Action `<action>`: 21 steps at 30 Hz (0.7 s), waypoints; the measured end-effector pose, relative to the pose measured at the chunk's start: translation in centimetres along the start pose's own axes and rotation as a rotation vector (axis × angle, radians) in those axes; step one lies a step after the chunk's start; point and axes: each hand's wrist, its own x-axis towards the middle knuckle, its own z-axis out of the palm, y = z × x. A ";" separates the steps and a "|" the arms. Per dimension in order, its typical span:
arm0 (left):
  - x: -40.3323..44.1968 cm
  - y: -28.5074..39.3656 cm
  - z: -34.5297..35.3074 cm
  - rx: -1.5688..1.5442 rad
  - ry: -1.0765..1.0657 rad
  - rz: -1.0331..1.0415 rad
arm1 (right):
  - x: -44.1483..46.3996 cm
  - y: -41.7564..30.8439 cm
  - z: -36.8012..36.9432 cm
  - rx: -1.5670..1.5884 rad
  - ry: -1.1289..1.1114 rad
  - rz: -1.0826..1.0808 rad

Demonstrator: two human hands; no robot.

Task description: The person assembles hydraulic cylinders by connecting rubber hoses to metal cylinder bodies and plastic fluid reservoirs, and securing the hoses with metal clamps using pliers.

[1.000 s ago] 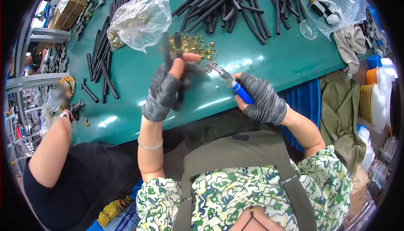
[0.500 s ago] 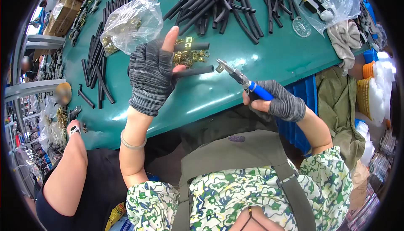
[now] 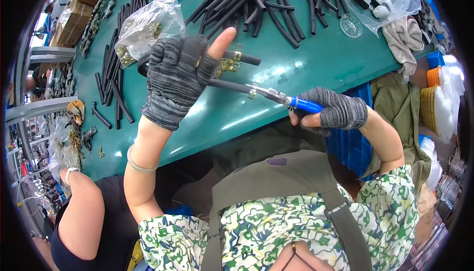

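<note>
L hand [image 3: 175, 81] clasps blk tube [image 3: 228, 86], R hand [image 3: 335, 109] grips pliers [image 3: 307, 105], clip [image 3: 252, 93] btwn hands.

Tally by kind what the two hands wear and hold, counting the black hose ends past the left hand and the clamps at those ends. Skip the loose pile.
Grey gloves: 2
Blue-handled pliers: 1
Black hose ends: 2
Gold-coloured clamps: 2
Total: 7
</note>
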 end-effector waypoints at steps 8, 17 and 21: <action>-0.4 0.2 -0.6 -0.016 -0.011 0.065 | 0.3 1.0 -0.6 0.058 -0.056 0.069; -0.6 1.0 -0.9 -0.113 -0.044 0.103 | 1.0 0.9 0.7 -0.060 -0.036 0.065; -0.7 1.1 -1.0 -0.087 -0.005 0.119 | 1.4 0.2 0.7 0.167 -0.157 0.087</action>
